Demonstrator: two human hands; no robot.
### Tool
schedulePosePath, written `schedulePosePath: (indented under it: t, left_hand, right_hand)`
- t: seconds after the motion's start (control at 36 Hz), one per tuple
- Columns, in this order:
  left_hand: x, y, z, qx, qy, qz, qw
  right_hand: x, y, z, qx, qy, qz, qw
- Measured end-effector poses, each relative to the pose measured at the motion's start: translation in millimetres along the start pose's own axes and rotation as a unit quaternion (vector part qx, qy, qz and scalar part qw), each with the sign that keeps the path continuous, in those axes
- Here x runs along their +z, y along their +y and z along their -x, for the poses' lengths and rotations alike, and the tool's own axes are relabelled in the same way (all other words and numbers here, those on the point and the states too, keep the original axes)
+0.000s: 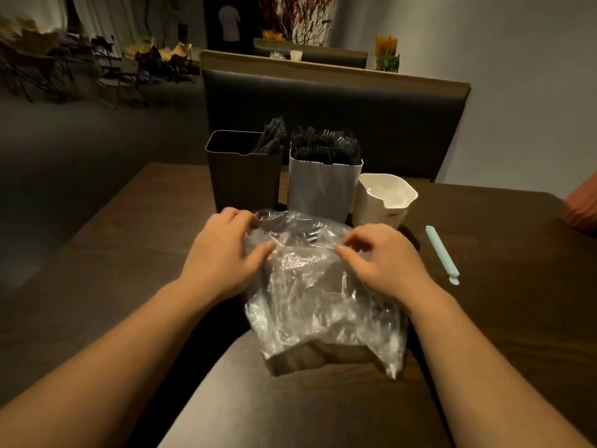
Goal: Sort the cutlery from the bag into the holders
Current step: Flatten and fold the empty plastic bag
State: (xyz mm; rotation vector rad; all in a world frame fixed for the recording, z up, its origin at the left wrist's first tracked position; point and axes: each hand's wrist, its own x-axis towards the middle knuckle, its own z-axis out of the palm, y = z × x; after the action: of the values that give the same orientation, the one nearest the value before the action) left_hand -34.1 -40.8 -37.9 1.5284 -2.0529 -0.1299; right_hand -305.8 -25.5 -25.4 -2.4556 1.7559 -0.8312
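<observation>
Both hands' grip pinches bag (319, 286) mouth, long axis toward holders (323, 185), seemingly.

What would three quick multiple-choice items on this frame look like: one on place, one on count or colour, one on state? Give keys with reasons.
1. Where does the pale blue clip lie?
A. inside the white holder
B. on the table, right of the bag
C. under the left hand

2. How many holders stand behind the clear plastic bag?
A. one
B. two
C. three

3. What state is the white holder in?
A. empty
B. packed with black cutlery
C. tipped on its side

Key:
1 B: the clip rests on bare table, right of the right hand.
2 C: the dark holder, the grey holder and the white one stand in a row.
3 A: its inside shows bare, while black cutlery fills the grey one.

The left hand rests on the bag.
</observation>
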Motion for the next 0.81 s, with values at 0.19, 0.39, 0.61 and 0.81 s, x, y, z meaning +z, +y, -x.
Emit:
schedulePosePath:
  t: [0.19, 0.39, 0.61, 0.81]
  left_hand:
    - [-24, 11, 48, -0.147, -0.165, 0.086, 0.971]
    - [-2, 56, 62, -0.136, -0.084, 0.315, 0.936]
    - [-26, 42, 65, -0.315, 0.207, 0.513, 0.771]
    - [-62, 3, 73, -0.312, 0.147, 0.664, 0.663]
  right_hand:
    - [-42, 6, 6, 0.321, -0.030, 0.176, 0.930]
    - [-1, 22, 9, 0.344, -0.086, -0.072, 0.932]
    - [7, 4, 12, 0.341, 0.039, -0.291, 0.893]
    - [7, -15, 9, 0.329, 0.037, -0.340, 0.880]
